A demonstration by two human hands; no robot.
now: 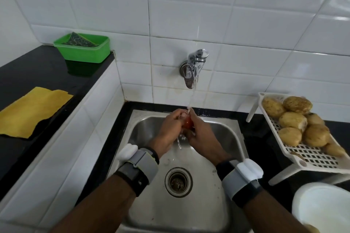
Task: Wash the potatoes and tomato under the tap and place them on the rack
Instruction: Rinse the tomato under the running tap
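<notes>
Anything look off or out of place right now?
The rack right of the sink looks tilted, with potatoes heaped on it. One potato shows a pale, broken patch. Nothing spilled that I can see.

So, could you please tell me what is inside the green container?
A dark scouring pad lies tilted inside the green container; anything beneath the pad is hidden by it.

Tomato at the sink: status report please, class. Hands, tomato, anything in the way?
Left hand and right hand both cupped round tomato under running tap. Potatoes piled on rack. Nothing seen between sink and rack.
</notes>
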